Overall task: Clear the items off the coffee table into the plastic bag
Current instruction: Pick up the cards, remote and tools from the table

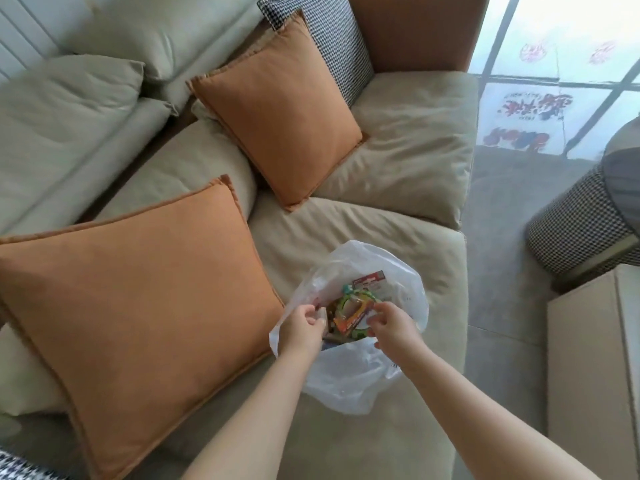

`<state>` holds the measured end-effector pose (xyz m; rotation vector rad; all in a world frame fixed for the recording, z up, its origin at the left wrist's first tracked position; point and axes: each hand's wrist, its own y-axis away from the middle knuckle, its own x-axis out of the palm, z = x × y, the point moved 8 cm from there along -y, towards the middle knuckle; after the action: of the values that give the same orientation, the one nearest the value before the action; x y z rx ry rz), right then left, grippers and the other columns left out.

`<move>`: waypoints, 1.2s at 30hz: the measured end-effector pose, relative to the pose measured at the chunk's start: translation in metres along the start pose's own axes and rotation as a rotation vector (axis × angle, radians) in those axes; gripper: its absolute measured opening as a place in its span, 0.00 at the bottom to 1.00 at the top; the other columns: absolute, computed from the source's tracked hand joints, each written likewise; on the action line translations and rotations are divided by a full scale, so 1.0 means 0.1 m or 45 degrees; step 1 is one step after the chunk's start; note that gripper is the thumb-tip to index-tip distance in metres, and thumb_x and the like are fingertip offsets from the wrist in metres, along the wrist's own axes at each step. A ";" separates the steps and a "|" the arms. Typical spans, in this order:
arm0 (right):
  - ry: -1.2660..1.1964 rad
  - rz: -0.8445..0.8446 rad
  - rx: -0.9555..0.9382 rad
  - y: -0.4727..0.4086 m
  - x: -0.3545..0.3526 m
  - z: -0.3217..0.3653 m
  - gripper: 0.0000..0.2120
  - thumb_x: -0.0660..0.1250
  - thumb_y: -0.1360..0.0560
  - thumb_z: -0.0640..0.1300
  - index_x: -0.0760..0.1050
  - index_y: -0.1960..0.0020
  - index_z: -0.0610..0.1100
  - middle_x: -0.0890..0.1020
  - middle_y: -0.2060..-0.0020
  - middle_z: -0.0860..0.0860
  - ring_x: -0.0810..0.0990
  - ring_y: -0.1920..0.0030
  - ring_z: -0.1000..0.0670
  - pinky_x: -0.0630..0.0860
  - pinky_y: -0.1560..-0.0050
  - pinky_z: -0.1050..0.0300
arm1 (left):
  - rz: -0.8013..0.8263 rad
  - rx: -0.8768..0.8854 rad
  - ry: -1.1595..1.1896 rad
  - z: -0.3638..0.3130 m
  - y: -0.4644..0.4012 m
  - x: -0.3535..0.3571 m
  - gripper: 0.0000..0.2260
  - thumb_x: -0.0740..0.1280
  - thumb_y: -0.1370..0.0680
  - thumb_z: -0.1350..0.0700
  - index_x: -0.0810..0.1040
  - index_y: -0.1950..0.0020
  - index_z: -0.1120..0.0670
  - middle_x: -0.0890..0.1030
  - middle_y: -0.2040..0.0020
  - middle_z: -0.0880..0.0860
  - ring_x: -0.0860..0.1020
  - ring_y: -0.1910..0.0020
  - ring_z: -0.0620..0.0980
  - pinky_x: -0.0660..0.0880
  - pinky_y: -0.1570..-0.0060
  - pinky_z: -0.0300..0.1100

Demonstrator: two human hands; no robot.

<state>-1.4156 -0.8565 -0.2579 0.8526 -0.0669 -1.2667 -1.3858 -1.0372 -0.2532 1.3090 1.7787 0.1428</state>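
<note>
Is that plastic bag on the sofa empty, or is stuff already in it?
Not empty: colourful packets show inside the plastic bag, its mouth open.

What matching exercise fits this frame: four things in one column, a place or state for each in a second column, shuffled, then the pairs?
Things:
1. plastic bag
2. left hand
3. near orange cushion
4. houndstooth cushion

Places or states:
A. propped against the orange sofa arm, behind the far orange cushion
B. on the sofa seat, mouth open, colourful packets inside
C. pinching the bag's left rim
D. lying left of the bag

Pairs: 1-B, 2-C, 3-D, 4-A
</note>
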 end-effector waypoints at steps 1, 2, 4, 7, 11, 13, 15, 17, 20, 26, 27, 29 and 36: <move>0.019 -0.003 0.007 0.00 0.01 -0.03 0.17 0.57 0.24 0.37 0.71 0.35 0.43 0.80 0.50 0.47 0.80 0.48 0.45 0.79 0.46 0.46 | 0.025 -0.007 0.005 -0.01 0.02 0.03 0.14 0.66 0.23 0.55 0.75 0.38 0.54 0.79 0.52 0.51 0.81 0.49 0.54 0.78 0.45 0.50; 0.038 -0.013 0.018 0.00 0.01 -0.06 0.16 0.58 0.24 0.38 0.72 0.37 0.43 0.80 0.53 0.49 0.80 0.49 0.45 0.78 0.46 0.45 | 0.053 -0.005 0.011 -0.03 0.05 0.05 0.13 0.66 0.23 0.55 0.75 0.39 0.54 0.78 0.56 0.49 0.81 0.52 0.53 0.79 0.46 0.49; 0.046 -0.028 0.044 0.02 -0.02 -0.14 0.14 0.60 0.26 0.39 0.74 0.42 0.44 0.80 0.58 0.51 0.81 0.51 0.46 0.79 0.46 0.44 | 0.107 0.028 0.010 -0.08 0.10 0.12 0.10 0.65 0.23 0.57 0.76 0.41 0.54 0.77 0.59 0.47 0.79 0.57 0.49 0.79 0.48 0.46; -0.005 -0.052 0.057 0.06 -0.14 -0.22 0.12 0.61 0.26 0.38 0.74 0.42 0.43 0.82 0.58 0.48 0.81 0.54 0.47 0.79 0.49 0.48 | 0.143 0.102 -0.064 -0.21 0.16 0.23 0.09 0.66 0.24 0.57 0.78 0.44 0.53 0.79 0.58 0.48 0.80 0.57 0.48 0.79 0.49 0.45; -0.060 -0.114 0.056 0.16 -0.38 -0.35 0.12 0.61 0.26 0.37 0.76 0.44 0.43 0.82 0.58 0.46 0.81 0.59 0.48 0.78 0.60 0.55 | 0.191 0.218 -0.167 -0.45 0.32 0.40 0.07 0.67 0.25 0.54 0.79 0.47 0.52 0.83 0.53 0.52 0.82 0.51 0.51 0.78 0.45 0.48; -0.061 -0.146 0.047 0.26 -0.54 -0.43 0.12 0.62 0.25 0.38 0.76 0.43 0.42 0.82 0.57 0.46 0.80 0.61 0.49 0.75 0.62 0.59 | 0.252 0.284 -0.186 -0.60 0.45 0.55 0.06 0.67 0.24 0.55 0.79 0.48 0.51 0.83 0.51 0.52 0.81 0.50 0.52 0.78 0.44 0.48; 0.002 -0.185 0.046 0.39 -0.74 -0.56 0.11 0.63 0.25 0.40 0.77 0.44 0.42 0.83 0.55 0.46 0.81 0.56 0.48 0.75 0.56 0.57 | 0.314 0.323 -0.193 -0.72 0.60 0.73 0.05 0.66 0.25 0.54 0.78 0.49 0.50 0.83 0.50 0.53 0.82 0.50 0.53 0.78 0.45 0.50; 0.098 -0.235 0.062 0.55 -0.97 -0.74 0.11 0.63 0.26 0.43 0.78 0.45 0.44 0.83 0.51 0.46 0.81 0.50 0.46 0.76 0.50 0.56 | 0.379 0.360 -0.245 -0.79 0.79 0.96 0.08 0.66 0.25 0.55 0.79 0.47 0.53 0.84 0.50 0.55 0.82 0.50 0.55 0.78 0.45 0.49; 0.209 -0.271 0.123 0.84 -1.29 -1.11 0.10 0.62 0.26 0.45 0.78 0.47 0.47 0.82 0.48 0.49 0.79 0.46 0.47 0.75 0.47 0.56 | 0.495 0.425 -0.393 -0.81 1.15 1.39 0.09 0.66 0.25 0.55 0.80 0.46 0.55 0.84 0.50 0.54 0.82 0.51 0.53 0.77 0.45 0.44; 0.236 -0.320 0.292 1.49 -1.81 -2.10 0.10 0.61 0.26 0.49 0.77 0.48 0.49 0.81 0.46 0.50 0.78 0.44 0.48 0.74 0.49 0.56 | 0.662 0.574 -0.801 -0.66 1.99 2.25 0.12 0.63 0.23 0.51 0.79 0.42 0.52 0.82 0.43 0.51 0.78 0.42 0.49 0.71 0.46 0.37; 0.227 -0.332 0.328 1.61 -1.88 -2.29 0.10 0.61 0.26 0.50 0.76 0.48 0.49 0.81 0.47 0.50 0.78 0.44 0.48 0.73 0.50 0.56 | 0.681 0.606 -0.874 -0.63 2.15 2.39 0.12 0.63 0.22 0.50 0.78 0.41 0.50 0.81 0.42 0.49 0.77 0.41 0.49 0.71 0.45 0.37; 0.216 -0.361 0.409 1.90 -2.03 -2.67 0.11 0.61 0.25 0.53 0.76 0.49 0.50 0.81 0.47 0.50 0.77 0.44 0.48 0.73 0.50 0.56 | 0.722 0.670 -0.996 -0.56 2.47 2.69 0.13 0.62 0.22 0.47 0.77 0.41 0.49 0.81 0.41 0.48 0.77 0.39 0.48 0.71 0.44 0.38; 0.123 -0.462 0.717 3.11 -2.43 -4.16 0.17 0.58 0.25 0.58 0.75 0.46 0.47 0.79 0.46 0.50 0.77 0.46 0.47 0.73 0.49 0.54 | 0.922 0.783 -1.286 -0.15 3.57 3.68 0.15 0.60 0.23 0.40 0.77 0.43 0.47 0.80 0.42 0.47 0.77 0.40 0.48 0.73 0.43 0.42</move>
<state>-1.0454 -0.4184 -0.2683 1.4587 -0.2057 -1.5725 -1.1577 -0.5776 -0.2604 1.9275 0.4435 -0.6165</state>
